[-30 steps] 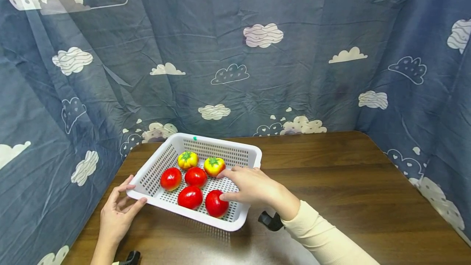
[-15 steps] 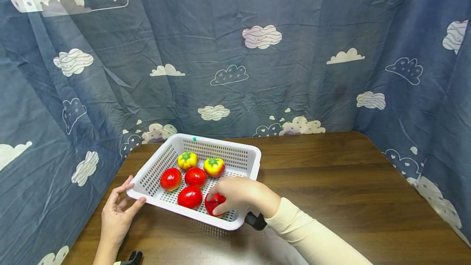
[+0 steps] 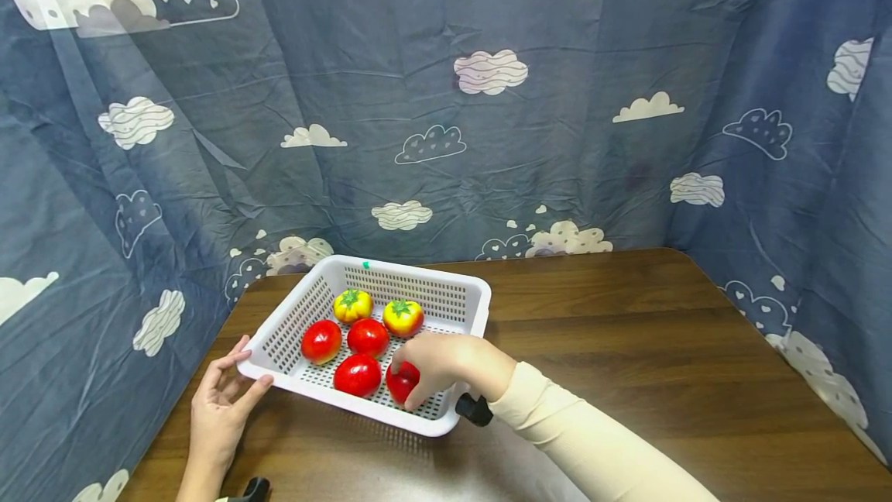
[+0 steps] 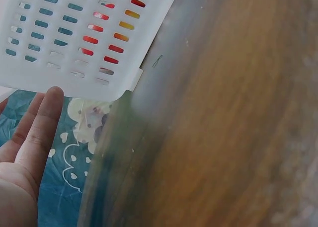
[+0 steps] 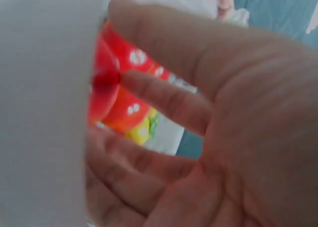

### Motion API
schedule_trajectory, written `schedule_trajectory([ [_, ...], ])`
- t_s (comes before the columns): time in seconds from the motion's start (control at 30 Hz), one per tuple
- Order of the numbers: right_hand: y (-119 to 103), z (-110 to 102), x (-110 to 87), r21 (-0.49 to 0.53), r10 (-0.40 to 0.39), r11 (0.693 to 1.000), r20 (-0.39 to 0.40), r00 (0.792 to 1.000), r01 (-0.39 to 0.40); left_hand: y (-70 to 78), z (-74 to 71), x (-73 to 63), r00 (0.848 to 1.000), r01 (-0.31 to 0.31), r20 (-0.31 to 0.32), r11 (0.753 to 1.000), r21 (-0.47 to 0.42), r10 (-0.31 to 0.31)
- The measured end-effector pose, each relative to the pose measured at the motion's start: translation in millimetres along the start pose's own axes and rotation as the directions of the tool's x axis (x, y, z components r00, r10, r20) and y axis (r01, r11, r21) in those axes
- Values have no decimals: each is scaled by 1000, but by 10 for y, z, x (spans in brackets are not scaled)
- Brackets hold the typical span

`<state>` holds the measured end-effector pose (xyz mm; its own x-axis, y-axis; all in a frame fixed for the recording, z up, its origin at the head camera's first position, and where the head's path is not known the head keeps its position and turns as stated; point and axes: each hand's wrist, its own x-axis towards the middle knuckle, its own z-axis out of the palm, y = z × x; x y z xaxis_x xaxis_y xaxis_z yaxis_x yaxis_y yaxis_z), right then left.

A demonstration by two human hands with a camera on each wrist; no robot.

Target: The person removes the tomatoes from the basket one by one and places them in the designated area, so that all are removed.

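A white slotted plastic basket (image 3: 362, 407) holds several glossy red fruits, such as the one at front centre (image 3: 358, 376), and two yellow-red ones with green leafy tops (image 3: 353, 306). My left hand (image 3: 219, 415) holds the basket's near left corner, thumb on the front rim, fingers on the left end. In the left wrist view an extended finger (image 4: 43, 122) meets the basket wall. My right hand (image 3: 446, 366) reaches over the right end and grips the rightmost red fruit (image 3: 400, 384) between thumb and fingers. The right wrist view shows a fingertip on this dimpled red fruit (image 5: 104, 80).
The basket stands at an angle on the left part of a brown wooden table (image 3: 599, 331). A blue curtain (image 3: 557, 153) with cloud prints hangs behind and along the sides. Black wrist straps show at the right wrist (image 3: 475, 410) and left wrist (image 3: 255, 489).
My right hand has come down and to the left from above the basket's right side and closed round the rightmost red fruit. The left hand keeps its place at the corner.
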<state>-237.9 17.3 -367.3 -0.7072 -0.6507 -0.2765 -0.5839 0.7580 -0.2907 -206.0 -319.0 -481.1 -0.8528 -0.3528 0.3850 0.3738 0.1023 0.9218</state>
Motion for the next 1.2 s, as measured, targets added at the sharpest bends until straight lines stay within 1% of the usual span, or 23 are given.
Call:
schedule_trajectory([
  [0.17, 14, -80, 48, 23, 35, 999, 73, 997, -37, -11, -10, -6, 1000, 5, -2, 1000, 7, -5],
  [0.4, 37, -163, 132, 36, 36, 998, 132, 991, -41, -10, -7, -11, 1000, -3, 6, 1000, 17, 3],
  [0.53, 45, -185, 180, 47, 32, 998, 141, 989, -39, -7, -3, -9, 1000, -13, 8, 1000, 28, 12],
  [0.67, 56, -201, 223, 58, 52, 996, 146, 988, -61, -12, -2, 0, 1000, -21, 13, 999, 37, 21],
  [0.93, 88, -238, 301, 60, 64, 995, 158, 985, -75, 10, -14, 13, 1000, 1, 24, 1000, 22, -2],
  [1.07, 94, -239, 333, 55, 66, 996, 153, 986, -76, 13, -17, 13, 1000, 8, 28, 1000, 17, -8],
  [1.2, 99, -226, 355, 73, 77, 993, 143, 987, -88, 7, -17, 13, 1000, 9, 26, 1000, 11, -9],
])
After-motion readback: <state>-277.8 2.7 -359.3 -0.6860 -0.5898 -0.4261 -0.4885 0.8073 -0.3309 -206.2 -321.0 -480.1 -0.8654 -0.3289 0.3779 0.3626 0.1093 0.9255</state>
